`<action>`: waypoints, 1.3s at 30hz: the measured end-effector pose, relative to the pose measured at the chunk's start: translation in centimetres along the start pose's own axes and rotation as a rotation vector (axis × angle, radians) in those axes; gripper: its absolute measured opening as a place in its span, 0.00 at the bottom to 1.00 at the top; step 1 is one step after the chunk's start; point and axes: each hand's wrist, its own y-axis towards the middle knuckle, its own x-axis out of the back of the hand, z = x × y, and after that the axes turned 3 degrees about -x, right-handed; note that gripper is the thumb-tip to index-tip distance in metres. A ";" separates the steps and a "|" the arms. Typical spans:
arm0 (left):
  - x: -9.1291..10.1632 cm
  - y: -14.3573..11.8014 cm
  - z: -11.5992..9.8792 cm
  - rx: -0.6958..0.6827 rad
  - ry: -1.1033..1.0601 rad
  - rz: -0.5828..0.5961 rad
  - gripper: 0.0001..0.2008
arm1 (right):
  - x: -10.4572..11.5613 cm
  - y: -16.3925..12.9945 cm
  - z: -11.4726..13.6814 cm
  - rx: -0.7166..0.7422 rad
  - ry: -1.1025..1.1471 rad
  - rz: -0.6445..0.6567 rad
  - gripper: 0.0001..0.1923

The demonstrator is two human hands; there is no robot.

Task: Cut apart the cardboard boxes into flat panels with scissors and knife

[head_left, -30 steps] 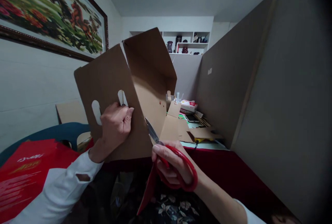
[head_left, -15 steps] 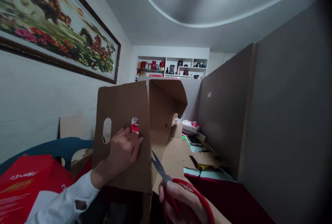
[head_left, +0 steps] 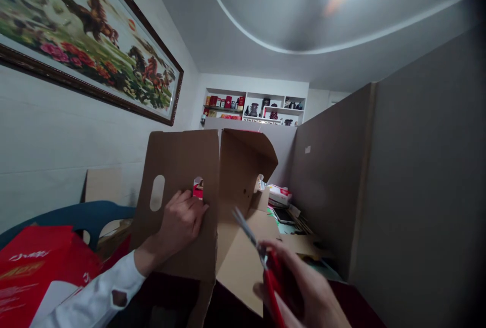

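An unfolded brown cardboard box point(head_left: 182, 161) stands upright in front of me, with oval handle holes in its left panel. My left hand point(head_left: 181, 224) grips that panel near the inner hole, fingers pressed against its face. My right hand point(head_left: 304, 295) holds red-handled scissors point(head_left: 261, 262) low at the right, with the blurred blades pointing up and left toward the box's inner flap point(head_left: 239, 262). The blades are apart from the cardboard.
A tall grey cardboard partition point(head_left: 398, 181) walls off the right side. A red printed box point(head_left: 34, 267) and a blue chair point(head_left: 76, 214) lie at the left. Small items clutter the table point(head_left: 288, 214) behind the box. A framed painting point(head_left: 83, 34) hangs on the left wall.
The view tilted upward. My right hand drew the scissors rightward, away from the box's fold. My left hand kept its grip while the box turned more upright.
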 end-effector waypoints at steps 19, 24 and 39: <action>0.2 -1.0 -1.3 0.020 0.032 0.031 0.14 | 5.6 13.5 7.8 0.556 -1.078 -0.405 0.14; 0.6 -0.9 -1.4 0.006 0.038 0.020 0.15 | 5.4 15.1 10.0 0.625 -1.268 -0.435 0.13; 0.4 -1.5 -1.2 -0.063 -0.027 0.051 0.16 | 7.6 16.3 13.6 0.818 -1.437 -0.326 0.13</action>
